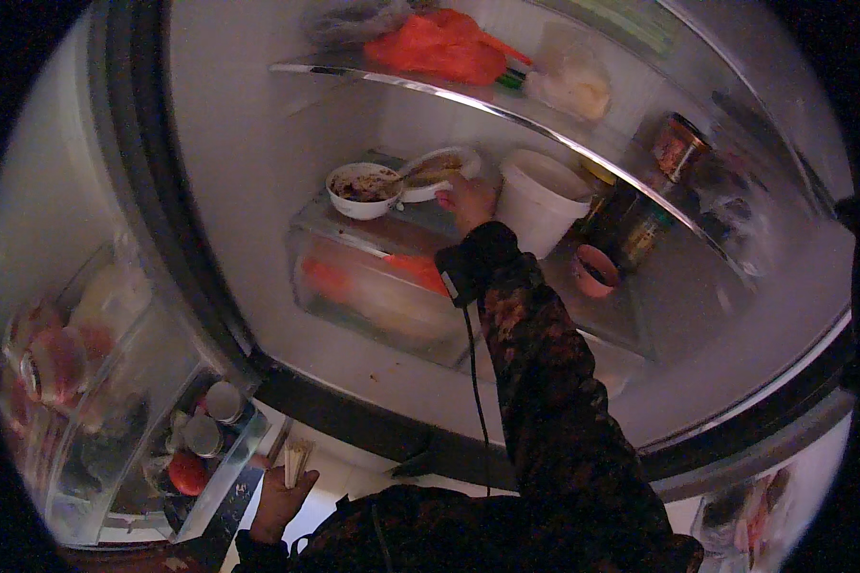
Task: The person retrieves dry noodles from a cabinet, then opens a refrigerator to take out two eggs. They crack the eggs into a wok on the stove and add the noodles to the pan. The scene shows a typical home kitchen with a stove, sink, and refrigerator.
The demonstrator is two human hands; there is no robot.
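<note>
Inside an open refrigerator, my right hand point(467, 204) reaches to a white oval dish point(433, 188) and touches its near edge; whether the fingers grip it is unclear. The dish holds some brownish food. Beside it on the left stands a white bowl point(364, 208) with dark food and what looks like a spoon leaning out of it. A white plastic bucket point(537, 208) stands just right of the hand. Low on the left, my left hand point(281, 499) is closed around a bundle of thin light sticks point(296, 462), outside the refrigerator.
The glass shelf above has a bright front edge point(473, 102) and holds a red plastic bag point(441, 49). A clear drawer point(373, 290) lies under the bowl. Right of the bucket are a pink cup point(596, 271) and jars. Door bins at left hold jars and a tomato point(187, 473).
</note>
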